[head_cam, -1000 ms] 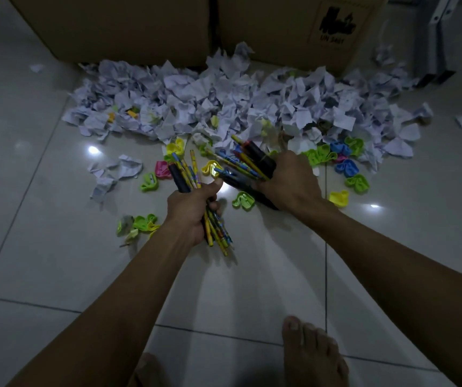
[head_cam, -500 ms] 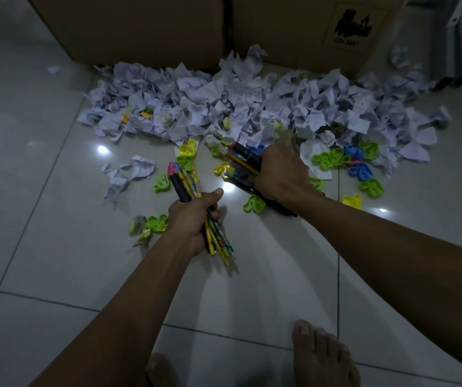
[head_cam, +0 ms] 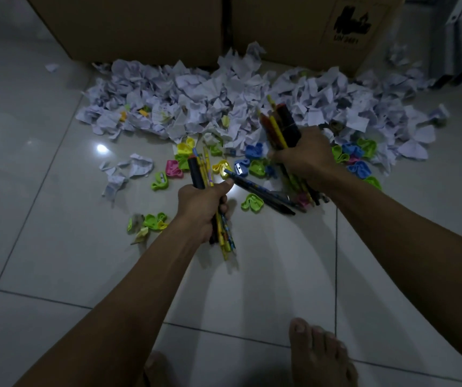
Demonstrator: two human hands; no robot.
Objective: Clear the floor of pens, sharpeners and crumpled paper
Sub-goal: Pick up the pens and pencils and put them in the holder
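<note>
Head view: the right hand point(head_cam: 305, 156) has been raised since half a second ago, its gripped bundle of pens point(head_cam: 281, 127) swung from slanting to near upright — tips pointing away toward the crumpled paper point(head_cam: 210, 99). A second pen bundle point(head_cam: 204, 171) is clenched in the left hand point(head_cam: 203, 203), long axis likewise fore-and-aft. Loose pens point(head_cam: 263, 195) lie between the hands — collecting is judged unfinished.

Two cardboard boxes point(head_cam: 146, 23), two bundles of pens point(head_cam: 281, 127), one paper heap point(head_cam: 224, 101).

Crumpled paper heap point(head_cam: 252, 107) before cardboard boxes point(head_cam: 224, 23); sharpeners point(head_cam: 255, 167) scattered on floor point(head_cam: 56, 261) nearer than heap.
</note>
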